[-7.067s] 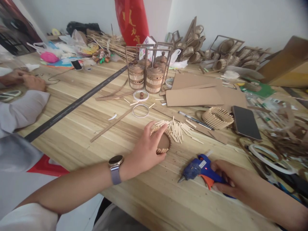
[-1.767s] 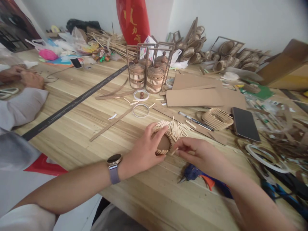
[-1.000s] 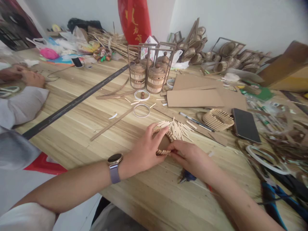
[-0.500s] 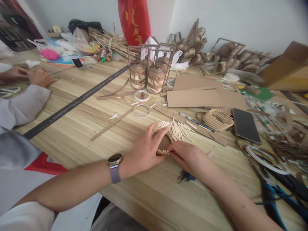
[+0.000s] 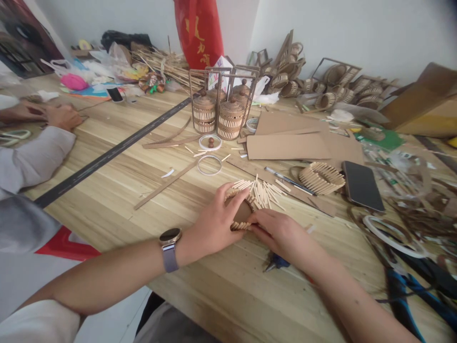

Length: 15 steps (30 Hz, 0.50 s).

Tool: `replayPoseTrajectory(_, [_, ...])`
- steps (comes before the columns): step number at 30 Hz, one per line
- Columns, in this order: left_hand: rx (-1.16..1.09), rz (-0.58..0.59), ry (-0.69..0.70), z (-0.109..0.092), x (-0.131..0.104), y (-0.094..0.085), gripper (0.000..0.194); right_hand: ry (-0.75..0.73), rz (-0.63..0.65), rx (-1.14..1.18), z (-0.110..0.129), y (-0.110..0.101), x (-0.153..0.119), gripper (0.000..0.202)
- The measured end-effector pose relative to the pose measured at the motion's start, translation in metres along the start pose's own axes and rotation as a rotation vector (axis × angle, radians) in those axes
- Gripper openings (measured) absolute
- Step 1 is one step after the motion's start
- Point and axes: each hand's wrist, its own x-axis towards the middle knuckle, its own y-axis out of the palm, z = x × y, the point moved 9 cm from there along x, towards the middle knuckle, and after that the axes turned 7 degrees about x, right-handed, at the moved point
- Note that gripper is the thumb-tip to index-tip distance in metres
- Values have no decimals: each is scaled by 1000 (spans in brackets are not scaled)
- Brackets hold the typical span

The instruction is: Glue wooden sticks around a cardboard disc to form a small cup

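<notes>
A small round basket [image 5: 244, 212] has a brown cardboard base and short wooden sticks standing round its rim. My left hand [image 5: 217, 221] is curled over its left side, thumb and fingers gripping the wall. At the near right edge, my right hand [image 5: 276, 228] pinches the basket's stick wall; the fingertips hide whether a loose stick is also between them. Just beyond the basket lies a heap of short wooden sticks [image 5: 266, 193]. Under my right wrist shows a dark blue tool with a metal nozzle [image 5: 275, 263], mostly hidden, perhaps a glue gun.
Lidded stick baskets in frames [image 5: 231, 119] stand farther back, beside cardboard sheets [image 5: 288, 146]. To the right are a stick ring [image 5: 322, 178], a phone [image 5: 363, 186] and blue-handled pliers [image 5: 400, 295]. White rings [image 5: 209, 165] lie mid-table. Another person's hands [image 5: 62, 116] work at left.
My hands keep the same grip on the basket, with hardly any movement. The view has shifted very slightly. The other person's hand at left has moved a little to the right.
</notes>
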Motion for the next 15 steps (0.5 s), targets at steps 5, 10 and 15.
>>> replayPoseTrajectory(5, [-12, 21, 4, 2, 1, 1, 87, 2, 2, 18, 1, -1, 0, 13])
replayPoseTrajectory(10, [-47, 41, 61, 4, 3, 1, 93, -13, 1, -22, 4, -2, 1, 16])
replayPoseTrajectory(15, [-50, 76, 87, 8, 4, 4, 94, 7, -12, -17, 6, -15, -4, 18])
